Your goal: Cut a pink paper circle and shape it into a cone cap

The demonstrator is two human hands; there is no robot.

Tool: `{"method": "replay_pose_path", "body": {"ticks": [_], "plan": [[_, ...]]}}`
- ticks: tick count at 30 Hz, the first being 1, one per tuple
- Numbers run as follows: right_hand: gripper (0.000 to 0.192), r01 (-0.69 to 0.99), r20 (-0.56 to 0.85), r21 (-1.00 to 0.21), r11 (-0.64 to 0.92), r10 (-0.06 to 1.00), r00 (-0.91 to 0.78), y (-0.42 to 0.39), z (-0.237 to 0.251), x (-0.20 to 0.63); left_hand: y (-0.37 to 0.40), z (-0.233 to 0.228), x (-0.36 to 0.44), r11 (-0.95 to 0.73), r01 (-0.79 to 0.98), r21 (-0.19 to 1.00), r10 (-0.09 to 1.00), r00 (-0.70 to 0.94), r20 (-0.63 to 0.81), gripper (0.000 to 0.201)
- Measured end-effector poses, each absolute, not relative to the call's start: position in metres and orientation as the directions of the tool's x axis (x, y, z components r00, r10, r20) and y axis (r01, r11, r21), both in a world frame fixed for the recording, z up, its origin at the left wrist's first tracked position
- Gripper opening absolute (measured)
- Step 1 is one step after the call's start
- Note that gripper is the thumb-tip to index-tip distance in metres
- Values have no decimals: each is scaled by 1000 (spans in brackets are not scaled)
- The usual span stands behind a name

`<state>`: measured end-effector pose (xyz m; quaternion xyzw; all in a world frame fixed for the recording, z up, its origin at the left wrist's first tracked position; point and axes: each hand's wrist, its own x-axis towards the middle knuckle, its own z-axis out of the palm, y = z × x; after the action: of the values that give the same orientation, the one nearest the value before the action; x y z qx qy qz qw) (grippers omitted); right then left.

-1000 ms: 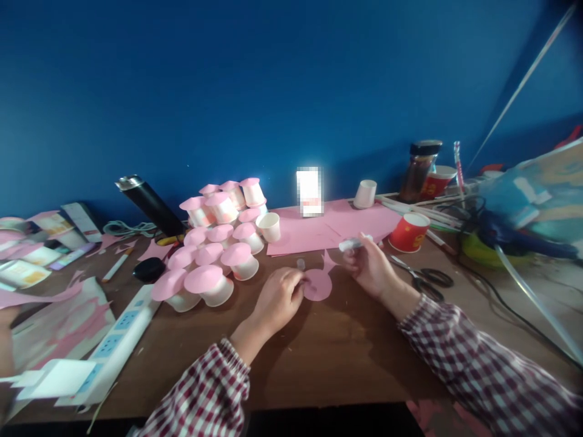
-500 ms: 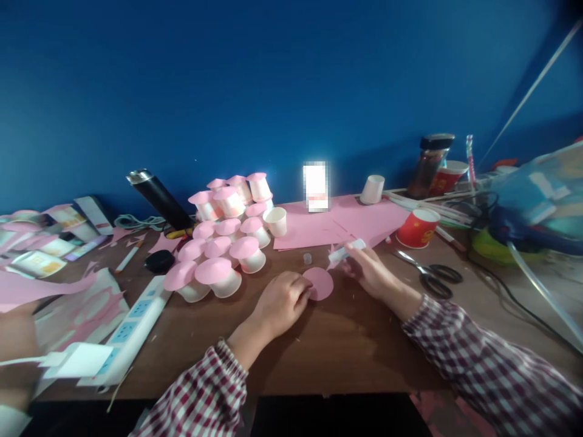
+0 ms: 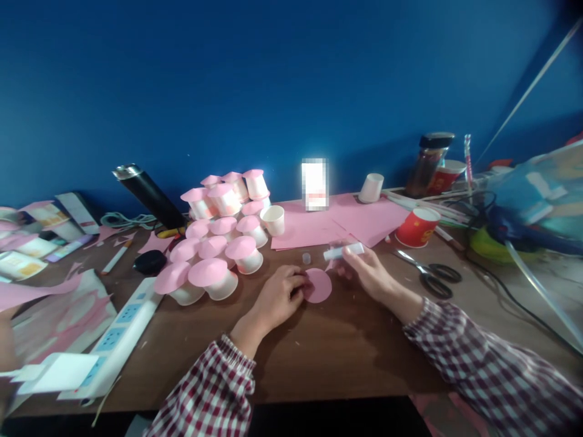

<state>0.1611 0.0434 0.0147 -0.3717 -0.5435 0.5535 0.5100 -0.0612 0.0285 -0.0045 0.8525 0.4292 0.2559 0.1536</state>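
Note:
My left hand (image 3: 281,295) has its bent fingers pressed together at the left edge of a pink paper disc (image 3: 319,286) lying on the table. In my right hand (image 3: 371,273) is a white glue stick (image 3: 335,252), held nearly level just above and right of the disc. A small clear cap (image 3: 306,258) rests on the table behind the disc. Left of my hands stands a cluster of white paper cups with pink cone tops (image 3: 208,272), partly stacked. An open white paper cup (image 3: 274,221) is beside them.
Pink paper sheets (image 3: 314,226) lie at the back under an upturned white cup (image 3: 372,188). Scissors (image 3: 430,273) and a red paper cup (image 3: 418,227) are at right. At left are a power strip (image 3: 113,337), a black flask (image 3: 148,194) and paper scraps.
The glue stick has shifted slightly left and turned more level in my right hand. My left hand still touches the disc's edge. The view has moved slightly.

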Motion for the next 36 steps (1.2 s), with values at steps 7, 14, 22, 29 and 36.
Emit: {"method": "replay_pose_path", "body": {"ticks": [7,14,22,29,36], "plan": [[28,-149,140,-983,108,965,-221,42,13,160,32,-1,-64,-658,582,478,746,593,304,31],[25,-237,-12,-971,-43,991,-134,42,13,158,33,-4,-61,-638,603,480,768,543,339,20],[25,-34,78,-997,72,972,-220,27,10,164,38,-7,-60,-668,577,471,742,564,362,25],[22,261,210,-916,304,920,-332,23,8,157,38,-4,-61,-665,583,466,743,574,343,27],[21,364,230,-862,353,912,-340,22,3,156,41,-9,-62,-681,566,465,730,580,362,25]]}}
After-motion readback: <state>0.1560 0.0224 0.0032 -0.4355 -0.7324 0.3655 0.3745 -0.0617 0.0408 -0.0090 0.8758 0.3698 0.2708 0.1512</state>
